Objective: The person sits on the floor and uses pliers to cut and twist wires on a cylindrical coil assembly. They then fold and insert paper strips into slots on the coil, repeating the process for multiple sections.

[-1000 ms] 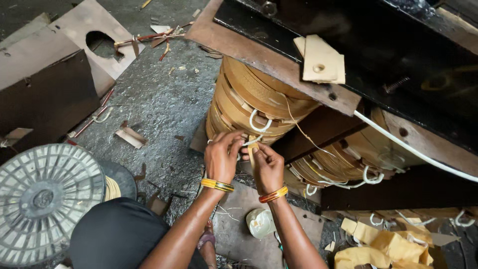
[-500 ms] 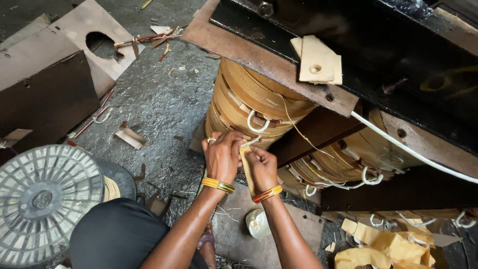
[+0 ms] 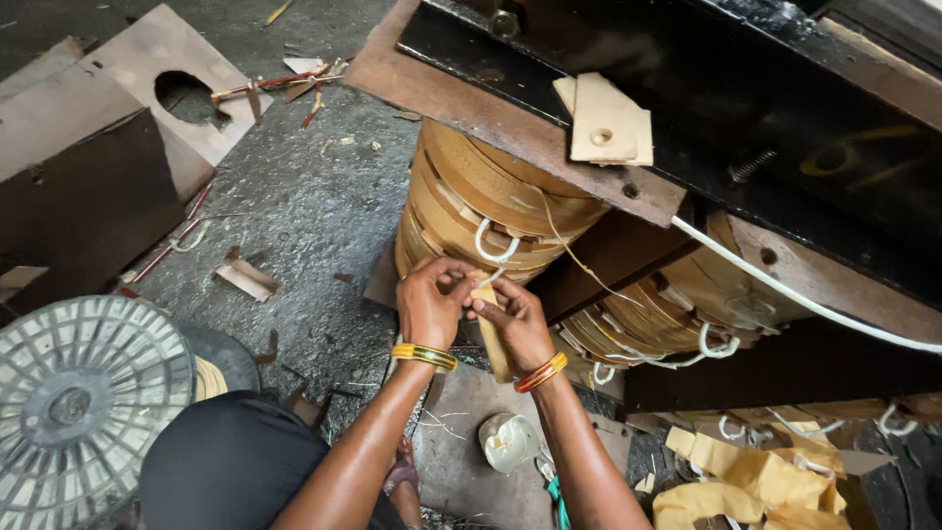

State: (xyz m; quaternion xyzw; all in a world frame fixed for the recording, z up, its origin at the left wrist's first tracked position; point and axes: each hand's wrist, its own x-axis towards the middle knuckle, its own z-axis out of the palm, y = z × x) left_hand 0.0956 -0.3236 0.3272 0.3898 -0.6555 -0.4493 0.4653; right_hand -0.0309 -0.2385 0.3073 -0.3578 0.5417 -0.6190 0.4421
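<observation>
Both hands meet at the lower front of a large round coil wound in tan paper bands (image 3: 491, 196), which stands on the grey concrete floor (image 3: 314, 206). The left hand (image 3: 428, 306) and right hand (image 3: 518, 319) are pinched together on a narrow tan paper strip (image 3: 494, 339) hanging down from the coil beside a white cord loop (image 3: 494, 243). A small roll of white tape (image 3: 510, 442) lies on the floor below the wrists.

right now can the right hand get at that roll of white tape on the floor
Probably yes. The right hand is busy at the tan strip by the coil, but the tape roll lies just below its forearm on the board, with nothing over it.
</observation>
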